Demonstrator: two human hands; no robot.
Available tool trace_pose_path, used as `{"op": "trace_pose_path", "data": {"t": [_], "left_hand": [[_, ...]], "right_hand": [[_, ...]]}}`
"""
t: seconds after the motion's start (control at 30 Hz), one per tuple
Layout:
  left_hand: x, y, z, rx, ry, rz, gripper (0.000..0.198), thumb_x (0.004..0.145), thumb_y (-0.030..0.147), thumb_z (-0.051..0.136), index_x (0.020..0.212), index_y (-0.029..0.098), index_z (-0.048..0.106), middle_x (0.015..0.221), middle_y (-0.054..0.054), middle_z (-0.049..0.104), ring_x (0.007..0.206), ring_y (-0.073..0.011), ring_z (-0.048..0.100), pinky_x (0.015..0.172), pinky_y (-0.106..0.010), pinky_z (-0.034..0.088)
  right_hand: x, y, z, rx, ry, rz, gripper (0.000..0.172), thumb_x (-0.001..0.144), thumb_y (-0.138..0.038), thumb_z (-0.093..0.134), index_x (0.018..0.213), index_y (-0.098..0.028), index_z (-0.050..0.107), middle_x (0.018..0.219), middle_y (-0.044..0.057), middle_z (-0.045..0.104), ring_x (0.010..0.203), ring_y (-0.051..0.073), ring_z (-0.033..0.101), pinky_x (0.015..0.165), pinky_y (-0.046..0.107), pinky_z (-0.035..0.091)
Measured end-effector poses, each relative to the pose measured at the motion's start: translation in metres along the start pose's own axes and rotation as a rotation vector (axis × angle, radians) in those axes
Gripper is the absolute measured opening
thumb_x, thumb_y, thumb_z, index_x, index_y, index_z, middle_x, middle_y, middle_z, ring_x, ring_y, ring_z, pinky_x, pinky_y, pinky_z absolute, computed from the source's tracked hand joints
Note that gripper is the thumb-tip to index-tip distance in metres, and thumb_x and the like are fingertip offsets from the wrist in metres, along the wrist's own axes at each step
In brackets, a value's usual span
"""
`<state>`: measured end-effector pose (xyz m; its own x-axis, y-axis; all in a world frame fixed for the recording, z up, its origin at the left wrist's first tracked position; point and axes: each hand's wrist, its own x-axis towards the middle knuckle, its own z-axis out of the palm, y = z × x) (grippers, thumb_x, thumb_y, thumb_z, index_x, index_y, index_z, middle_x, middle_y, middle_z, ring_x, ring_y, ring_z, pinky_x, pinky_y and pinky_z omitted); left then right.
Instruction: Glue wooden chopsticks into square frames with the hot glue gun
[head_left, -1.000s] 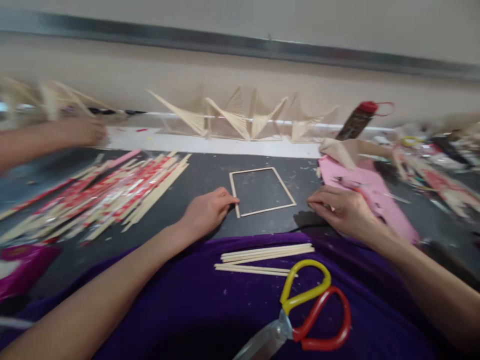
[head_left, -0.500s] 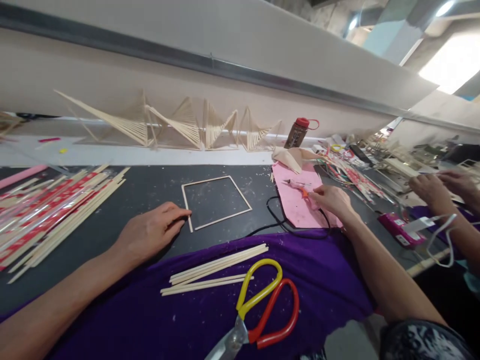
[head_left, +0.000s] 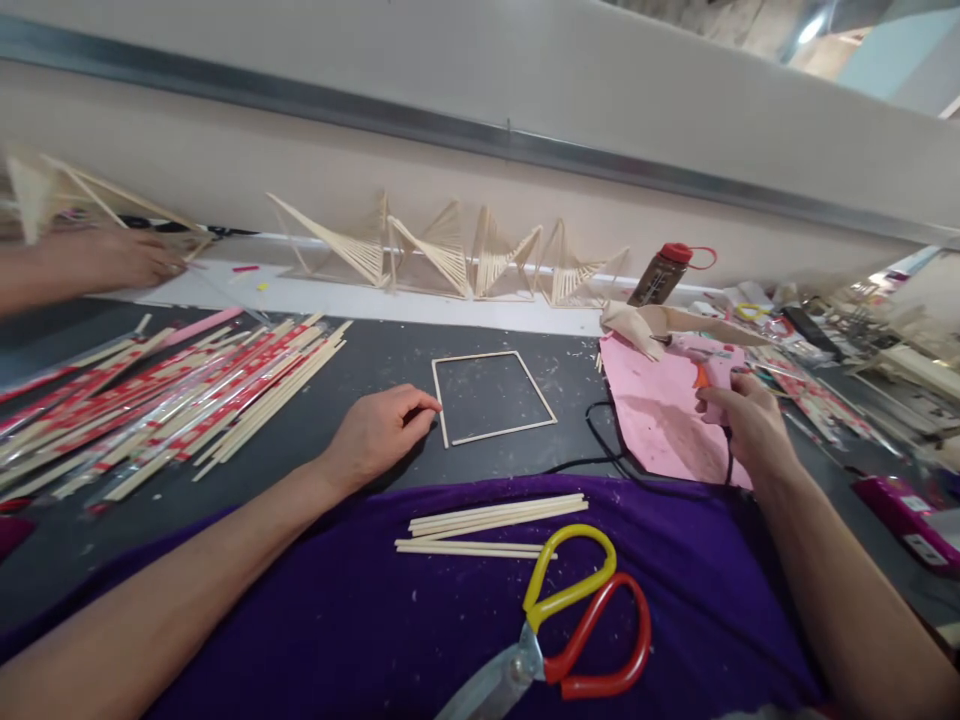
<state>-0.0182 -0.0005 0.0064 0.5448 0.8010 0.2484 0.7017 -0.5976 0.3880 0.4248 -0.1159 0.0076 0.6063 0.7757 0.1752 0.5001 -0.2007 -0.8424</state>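
Observation:
A square of thin wooden sticks (head_left: 497,437) lies flat on the dark tabletop, with a small gap at its lower-left corner. My left hand (head_left: 388,428) rests beside it, thumb and index finger drawn together on its left stick. In my right hand (head_left: 750,415) is a pink hot glue gun (head_left: 718,362), raised over a pink sheet (head_left: 660,420) with its nozzle pointing left. Its black cord trails across the table. Close to me, loose wooden sticks (head_left: 495,515) and scissors (head_left: 574,630) with one yellow and one red handle lie on a purple cloth (head_left: 337,620).
Finished stick structures (head_left: 431,250) stand along the back wall. A brown bottle (head_left: 660,275) with a red cap is at back right. Packets of sticks (head_left: 210,390) cover the left side. Another person's hand (head_left: 112,262) reaches in at far left. A magenta box (head_left: 907,520) sits at right.
My right hand has lifted the glue gun off the pink sheet. The view has turned left, bringing another person's hand in at far left. My left hand stays at the square.

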Motion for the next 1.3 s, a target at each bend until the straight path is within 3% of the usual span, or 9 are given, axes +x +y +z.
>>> {"op": "trace_pose_path", "data": {"t": [0.1,0.27,0.47,0.6,0.77,0.9,1.13,1.2,1.3], "left_hand": [[-0.001,0.002,-0.001,-0.030,-0.002,-0.005,0.027,0.082,0.032,0.044,0.086,0.022,0.068,0.088,0.000,0.069,0.077,-0.0135,0.062,0.074,-0.024,0.043],[-0.002,0.006,-0.002,-0.073,-0.007,-0.019,0.029,0.082,0.033,0.043,0.084,0.021,0.069,0.085,0.000,0.071,0.074,-0.0126,0.062,0.070,-0.022,0.044],[-0.004,0.006,0.004,-0.135,-0.020,0.008,0.027,0.083,0.027,0.043,0.084,0.018,0.069,0.082,0.000,0.070,0.072,-0.0104,0.062,0.065,-0.019,0.042],[-0.005,0.003,0.008,-0.127,-0.005,0.041,0.025,0.082,0.022,0.044,0.083,0.018,0.069,0.080,0.000,0.070,0.071,-0.0098,0.061,0.065,-0.020,0.040],[-0.004,0.000,0.006,-0.153,-0.016,0.073,0.023,0.079,0.020,0.048,0.080,0.018,0.070,0.079,0.000,0.069,0.070,-0.0095,0.060,0.064,-0.019,0.039],[-0.003,-0.001,0.003,-0.187,-0.056,0.031,0.018,0.074,0.019,0.054,0.075,0.020,0.071,0.076,0.001,0.069,0.068,-0.0096,0.060,0.061,-0.020,0.039],[-0.003,-0.001,0.003,-0.192,-0.063,-0.064,0.009,0.070,0.026,0.064,0.069,0.017,0.066,0.069,0.002,0.065,0.061,-0.0093,0.055,0.055,-0.020,0.036],[-0.003,-0.003,0.004,-0.160,-0.040,-0.003,0.017,0.074,0.033,0.061,0.073,0.017,0.066,0.076,0.000,0.064,0.064,-0.0099,0.056,0.057,-0.021,0.038],[-0.003,-0.009,0.007,-0.102,-0.039,0.149,0.021,0.082,0.031,0.053,0.095,0.021,0.066,0.095,-0.001,0.063,0.079,-0.0111,0.058,0.065,-0.022,0.040]], "right_hand": [[-0.010,-0.015,0.003,0.331,-0.032,0.069,0.020,0.062,-0.024,0.065,0.078,-0.021,0.053,0.068,0.001,0.055,0.054,0.012,0.050,0.049,0.027,0.038],[-0.032,-0.050,0.002,0.569,-0.182,-0.005,0.020,0.070,-0.023,0.058,0.090,-0.025,0.060,0.085,0.007,0.055,0.061,0.015,0.050,0.053,0.031,0.039],[-0.058,-0.076,0.024,0.435,-0.332,0.023,0.016,0.072,-0.036,0.064,0.087,-0.030,0.064,0.083,0.011,0.061,0.064,0.022,0.055,0.053,0.035,0.043],[-0.072,-0.097,0.057,0.238,-0.548,0.012,0.021,0.072,-0.042,0.065,0.081,-0.023,0.063,0.067,0.005,0.062,0.052,0.016,0.052,0.043,0.027,0.035],[-0.082,-0.122,0.099,0.157,-0.740,-0.120,0.025,0.078,-0.043,0.060,0.084,-0.018,0.059,0.060,0.001,0.059,0.052,0.012,0.051,0.044,0.023,0.033],[-0.087,-0.123,0.117,0.125,-0.787,-0.142,0.025,0.081,-0.043,0.057,0.085,-0.019,0.056,0.058,-0.001,0.056,0.049,0.010,0.048,0.043,0.022,0.033],[-0.089,-0.102,0.124,0.083,-0.783,-0.116,0.026,0.082,-0.042,0.054,0.089,-0.018,0.055,0.061,-0.001,0.057,0.054,0.011,0.050,0.045,0.021,0.033],[-0.088,-0.099,0.125,0.058,-0.781,-0.108,0.027,0.082,-0.043,0.055,0.090,-0.017,0.056,0.062,0.000,0.058,0.054,0.011,0.051,0.045,0.021,0.033],[-0.088,-0.100,0.126,0.034,-0.783,-0.107,0.029,0.082,-0.044,0.054,0.092,-0.016,0.057,0.063,0.001,0.058,0.054,0.011,0.051,0.045,0.022,0.033]]}}
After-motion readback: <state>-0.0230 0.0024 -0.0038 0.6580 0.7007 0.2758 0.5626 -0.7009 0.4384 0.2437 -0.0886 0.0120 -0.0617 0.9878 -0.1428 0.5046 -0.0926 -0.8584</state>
